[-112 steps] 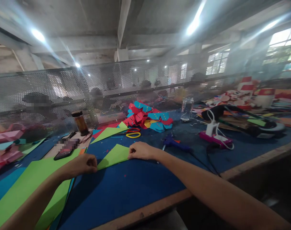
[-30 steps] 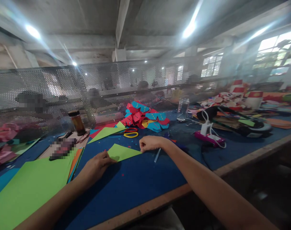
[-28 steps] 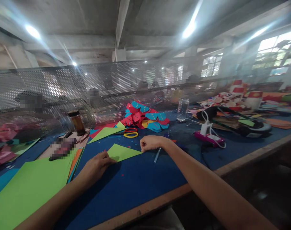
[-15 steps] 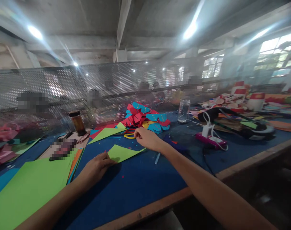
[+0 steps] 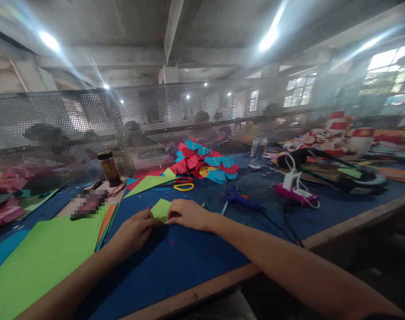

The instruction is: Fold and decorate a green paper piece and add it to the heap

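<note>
A folded piece of green paper (image 5: 161,209) lies on the blue tabletop between my two hands. My left hand (image 5: 140,226) is closed on its left corner. My right hand (image 5: 189,214), fingers curled, grips the paper's lower edge and covers its right part. Just beyond are scissors with red and yellow handles (image 5: 184,187); their blades are hidden. Another cut green sheet (image 5: 150,183) rests behind, to the left. Past the scissors is a pile of red and blue folded paper pieces (image 5: 192,160) with small dots.
A blue glue gun (image 5: 238,198) with a cord lies right of my right hand. Further right are a magenta power strip (image 5: 295,195) and a clear jar (image 5: 257,153). Large green sheets (image 5: 52,249) lie at left, near a dark-lidded bottle (image 5: 109,169). A perforated metal screen (image 5: 155,102) stands behind.
My right hand has moved from beside the scissors down and left onto the green paper, uncovering the scissor handles and the glue gun. My left hand has stayed at the paper's left corner.
</note>
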Tool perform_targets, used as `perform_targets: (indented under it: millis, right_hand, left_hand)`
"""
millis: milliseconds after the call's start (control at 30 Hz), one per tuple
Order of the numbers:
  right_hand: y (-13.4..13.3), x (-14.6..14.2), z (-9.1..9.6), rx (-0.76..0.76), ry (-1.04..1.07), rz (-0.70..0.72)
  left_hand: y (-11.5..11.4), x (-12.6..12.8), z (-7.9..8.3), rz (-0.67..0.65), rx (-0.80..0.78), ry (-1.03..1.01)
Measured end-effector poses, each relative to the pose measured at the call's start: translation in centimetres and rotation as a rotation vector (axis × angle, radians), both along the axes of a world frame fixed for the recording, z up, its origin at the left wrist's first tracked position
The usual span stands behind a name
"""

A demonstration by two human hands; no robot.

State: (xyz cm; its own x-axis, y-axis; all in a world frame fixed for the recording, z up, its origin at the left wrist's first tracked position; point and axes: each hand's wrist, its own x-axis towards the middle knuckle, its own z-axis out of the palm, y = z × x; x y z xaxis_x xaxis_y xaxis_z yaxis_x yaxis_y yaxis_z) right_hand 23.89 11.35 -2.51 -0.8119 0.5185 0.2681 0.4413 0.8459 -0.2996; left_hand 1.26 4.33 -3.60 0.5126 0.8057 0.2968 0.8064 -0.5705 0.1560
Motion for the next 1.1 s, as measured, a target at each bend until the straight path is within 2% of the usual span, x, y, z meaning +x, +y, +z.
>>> perform_targets:
  millis: [300,600,1100]
  right_hand:
    - [-0.38,0.01,0.13,0.2,-0.046,0.04]
    - [-0.56,-0.12,-0.29,0.384,-0.103,0.045]
    - [-0.9,0.09,0.15,0.339,-0.131,0.027]
  left_hand:
    - [0.15,-0.41,-0.45,0.001,0.032,-0.025]
    - [-0.14,-0.26,-0.12,0.04,0.028,-0.044]
    - [-0.01,-0.49,-0.39,0.023,0.077,-0.015]
